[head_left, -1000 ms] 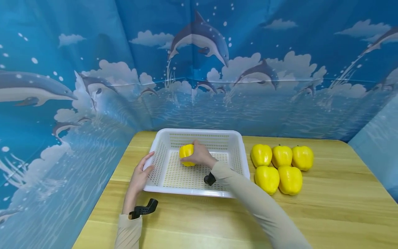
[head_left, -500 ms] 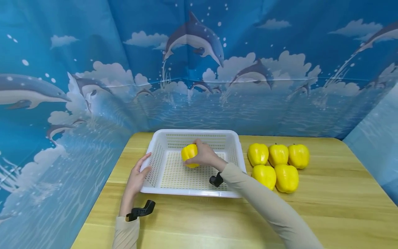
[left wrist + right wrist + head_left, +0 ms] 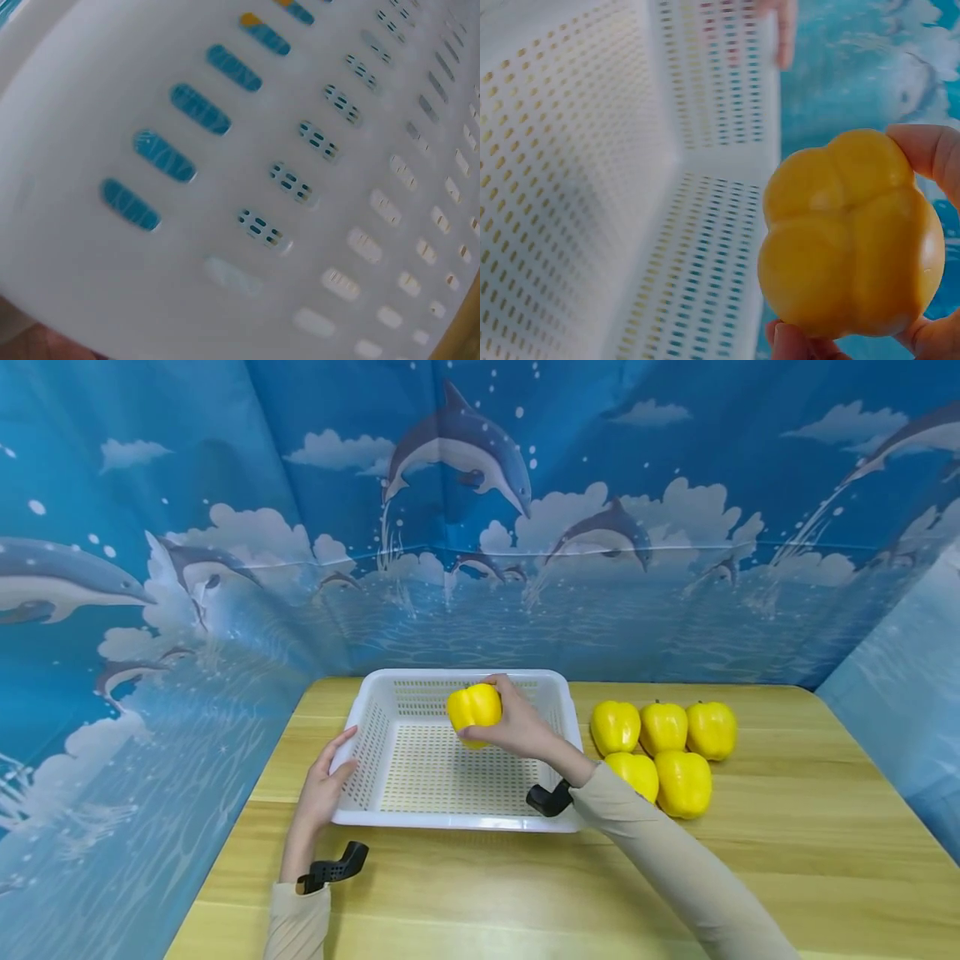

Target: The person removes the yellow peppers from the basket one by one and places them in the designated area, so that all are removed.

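Observation:
Above the white perforated plastic basket (image 3: pixel 450 822), my right hand (image 3: pixel 519 723) holds a yellow bell pepper (image 3: pixel 474 705) between thumb and fingers. In the right wrist view the lobed end of that bell pepper (image 3: pixel 847 240) faces the camera, with fingertips at its top and bottom edges. No other pepper shows in the basket. At the basket's left side, my left hand (image 3: pixel 319 789) grips the rim. Close up in the left wrist view is the slotted basket wall (image 3: pixel 112 255); only a sliver of hand appears at the lower left corner.
Several yellow bell peppers (image 3: pixel 663 728) stand in two rows on the wooden table (image 3: pixel 810 827), right of the basket. Behind the table hangs a blue dolphin-print curtain (image 3: pixel 420 618). Each wrist carries a black camera mount (image 3: pixel 333 868).
The right hand has lifted the bell pepper up from near the basket floor and drawn it slightly rightward. The left hand keeps its place at the rim. The head view has shifted a little.

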The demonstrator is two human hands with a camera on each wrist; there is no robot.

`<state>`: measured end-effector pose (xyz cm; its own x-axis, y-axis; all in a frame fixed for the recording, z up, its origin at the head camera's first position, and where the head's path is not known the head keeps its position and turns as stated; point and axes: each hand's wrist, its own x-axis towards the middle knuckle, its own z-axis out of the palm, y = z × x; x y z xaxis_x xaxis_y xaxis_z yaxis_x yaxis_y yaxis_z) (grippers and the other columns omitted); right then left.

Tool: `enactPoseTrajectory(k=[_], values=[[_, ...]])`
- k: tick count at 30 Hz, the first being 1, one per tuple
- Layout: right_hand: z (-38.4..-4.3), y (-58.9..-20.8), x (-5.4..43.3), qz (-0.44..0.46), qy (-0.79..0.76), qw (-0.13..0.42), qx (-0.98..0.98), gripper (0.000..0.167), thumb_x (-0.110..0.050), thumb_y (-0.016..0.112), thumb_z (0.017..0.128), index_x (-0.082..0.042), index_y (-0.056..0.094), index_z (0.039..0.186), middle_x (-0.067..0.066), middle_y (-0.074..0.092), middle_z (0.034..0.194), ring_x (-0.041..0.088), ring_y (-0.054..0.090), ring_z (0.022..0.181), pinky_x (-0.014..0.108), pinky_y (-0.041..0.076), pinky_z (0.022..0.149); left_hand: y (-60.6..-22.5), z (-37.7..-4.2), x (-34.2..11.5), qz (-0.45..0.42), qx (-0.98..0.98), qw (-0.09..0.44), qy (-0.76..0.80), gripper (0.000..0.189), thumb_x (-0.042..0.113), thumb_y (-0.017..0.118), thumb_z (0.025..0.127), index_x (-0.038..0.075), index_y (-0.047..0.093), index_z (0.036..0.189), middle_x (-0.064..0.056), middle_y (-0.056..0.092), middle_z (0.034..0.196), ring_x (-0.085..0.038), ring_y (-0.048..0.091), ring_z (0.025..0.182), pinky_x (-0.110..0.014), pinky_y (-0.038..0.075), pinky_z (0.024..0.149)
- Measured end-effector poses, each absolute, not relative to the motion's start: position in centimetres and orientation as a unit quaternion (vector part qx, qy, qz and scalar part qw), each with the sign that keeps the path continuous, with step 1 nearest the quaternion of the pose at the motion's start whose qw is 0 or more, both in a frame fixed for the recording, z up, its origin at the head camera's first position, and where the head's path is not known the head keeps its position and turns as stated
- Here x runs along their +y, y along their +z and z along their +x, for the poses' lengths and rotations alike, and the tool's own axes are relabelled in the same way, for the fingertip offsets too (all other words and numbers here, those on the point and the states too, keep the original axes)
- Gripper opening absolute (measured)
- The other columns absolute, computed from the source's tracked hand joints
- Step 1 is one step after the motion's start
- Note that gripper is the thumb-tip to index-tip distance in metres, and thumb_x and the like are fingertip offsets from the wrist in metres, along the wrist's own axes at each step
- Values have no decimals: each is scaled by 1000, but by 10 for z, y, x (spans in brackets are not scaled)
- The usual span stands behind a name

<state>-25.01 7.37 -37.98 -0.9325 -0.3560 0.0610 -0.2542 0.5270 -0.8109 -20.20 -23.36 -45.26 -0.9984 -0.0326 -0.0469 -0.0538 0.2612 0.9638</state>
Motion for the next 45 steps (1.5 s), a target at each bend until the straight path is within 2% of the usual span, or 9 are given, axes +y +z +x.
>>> enactPoseTrajectory(k=[8,16,24,27,30,35,42,45], values=[[-231,-364,106,-154,-476,1,866,81,-37,77,77,-12,29,138,13,45,122,27,55,91,37,51,70,-450,-202,-233,-23,790,8,613,49,11,42,101,24,34,148,-14,30,149,-34,45,119,-38,45,84],[-214,-363,144,-115,-467,-31,876,86,-42,74,79,-11,24,141,20,40,130,33,55,97,41,51,72,-452,-204,-233,-28,788,9,615,50,10,43,100,23,34,148,-15,34,146,-36,50,115,-36,46,82],[-190,-371,190,-54,-488,-66,869,86,-36,74,82,-10,21,144,20,35,129,34,50,99,43,49,75,-452,-203,-233,-21,790,8,612,49,11,41,101,23,34,148,-14,33,147,-34,48,117,-37,46,83],[-181,-376,209,-34,-495,-94,863,85,-30,74,83,-10,20,146,21,33,131,34,48,100,41,47,74,-452,-203,-232,-20,792,9,610,49,12,41,101,23,33,148,-14,31,148,-33,46,118,-37,44,84],[-174,-382,228,-17,-499,-117,858,82,-24,72,85,-9,19,147,21,30,135,32,46,103,31,47,73,-452,-202,-232,-21,792,10,610,49,12,41,101,23,33,148,-13,31,148,-33,45,119,-36,43,85],[-166,-396,264,16,-522,-106,846,79,-22,65,90,-12,13,150,21,21,138,27,39,104,17,45,68,-452,-202,-233,-27,791,13,611,49,13,41,101,24,33,148,-13,31,149,-33,46,119,-36,43,84],[-153,-419,314,55,-546,-99,830,79,-18,63,92,-21,13,152,11,22,130,13,38,96,14,45,69,-452,-202,-234,-28,786,18,617,49,12,41,101,24,33,148,-14,30,149,-32,43,122,-38,42,87],[-149,-427,331,65,-536,-91,837,80,-19,64,91,-24,13,152,10,25,129,13,37,94,14,45,68,-451,-202,-234,-28,786,18,617,49,12,41,101,24,32,148,-14,30,149,-32,44,121,-37,42,86]])
